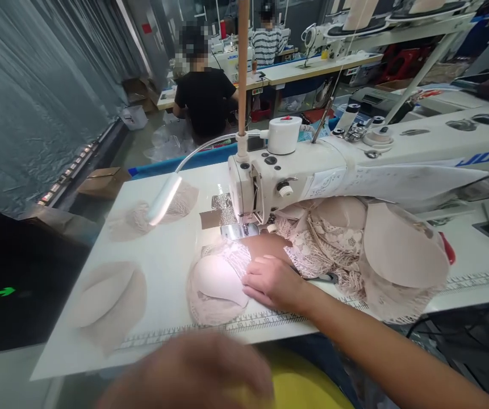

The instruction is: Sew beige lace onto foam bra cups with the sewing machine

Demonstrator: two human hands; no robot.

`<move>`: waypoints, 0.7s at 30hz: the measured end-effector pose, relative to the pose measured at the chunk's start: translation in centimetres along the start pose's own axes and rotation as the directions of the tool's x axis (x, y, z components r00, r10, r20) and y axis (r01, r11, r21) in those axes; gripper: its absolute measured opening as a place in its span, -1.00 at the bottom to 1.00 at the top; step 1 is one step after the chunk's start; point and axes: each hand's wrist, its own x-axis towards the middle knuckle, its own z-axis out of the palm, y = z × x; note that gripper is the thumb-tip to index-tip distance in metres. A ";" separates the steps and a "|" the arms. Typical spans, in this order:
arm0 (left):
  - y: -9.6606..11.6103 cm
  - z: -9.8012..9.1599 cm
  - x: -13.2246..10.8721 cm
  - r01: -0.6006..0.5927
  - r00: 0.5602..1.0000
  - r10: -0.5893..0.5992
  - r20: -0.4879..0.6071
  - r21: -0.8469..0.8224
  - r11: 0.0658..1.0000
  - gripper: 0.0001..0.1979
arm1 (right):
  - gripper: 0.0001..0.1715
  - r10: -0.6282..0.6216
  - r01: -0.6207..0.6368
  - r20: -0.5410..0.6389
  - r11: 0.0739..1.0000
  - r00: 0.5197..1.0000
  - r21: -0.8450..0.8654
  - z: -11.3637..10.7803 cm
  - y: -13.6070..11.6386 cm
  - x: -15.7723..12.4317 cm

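My right hand (275,282) lies on the machine table with its fingers closed together at the lace edge of a pale pink bra cup (219,279). That cup rests in front of the sewing machine (299,170), near its presser foot. Under and right of the hand, more beige lace and padded cups (401,244) are bunched together beneath the machine arm. My left hand (193,369) is raised near the camera at the bottom, smeared by motion; its fingers cannot be made out. It is apart from the fabric.
More cup pieces (105,298) lie on the left of the white table (171,250). A lit lamp (165,199) on a bendable neck hangs over the left side. A thin pole stands by the machine head. Other people (205,94) sit at machines beyond.
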 end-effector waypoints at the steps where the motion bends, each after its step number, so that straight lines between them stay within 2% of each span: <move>1: -0.4 -0.3 2.1 0.006 1.000 -0.006 -0.023 0.032 0.999 -0.72 | -0.71 -0.011 0.011 -0.008 1.000 1.000 0.000 0.0 -0.1 0.0; 3: -2.0 -0.7 6.0 0.037 0.996 -0.027 -0.082 0.122 0.992 -0.67 | -0.67 -0.053 0.053 -0.008 0.998 0.999 0.018 -0.2 -0.2 -0.1; 5: -4.0 -0.8 9.1 0.108 0.983 -0.037 -0.179 0.407 0.907 -0.66 | -0.63 -0.112 0.111 0.016 0.992 0.994 0.058 -0.4 -0.3 -0.2; 7: -5.8 -0.5 11.0 0.052 0.996 -0.006 -0.085 0.554 0.831 -0.66 | -0.57 -0.126 0.124 0.021 0.989 0.992 0.082 -0.5 -0.3 -0.2; 8: -6.4 -0.3 11.6 0.009 0.999 0.018 -0.039 0.603 0.797 -0.67 | -0.55 -0.092 0.092 0.006 0.993 0.996 0.077 -0.6 -0.1 -0.2; 10: -6.9 0.2 12.3 -0.067 0.998 0.057 0.037 0.658 0.750 -0.68 | -0.57 0.053 -0.052 -0.045 0.998 0.998 0.033 -0.7 0.3 -0.1; 12: -6.7 0.5 12.6 -0.100 0.995 0.073 0.068 0.688 0.719 -0.68 | -0.70 0.214 -0.217 -0.082 0.976 0.973 -0.031 -0.7 0.7 0.1; 14: -6.2 0.7 12.9 -0.110 0.994 0.069 0.086 0.712 0.693 -0.66 | -0.72 0.329 -0.333 -0.053 0.937 0.943 -0.110 -0.7 1.1 0.3; 18: -6.0 0.5 13.4 -0.110 0.994 0.056 0.098 0.753 0.649 -0.61 | -0.66 0.420 -0.399 0.060 0.891 0.906 -0.215 -0.4 1.3 0.6; 21: -6.2 0.3 13.6 -0.096 0.995 0.028 0.100 0.781 0.617 -0.60 | -0.61 0.427 -0.407 0.053 0.888 0.903 -0.215 -0.2 1.4 0.7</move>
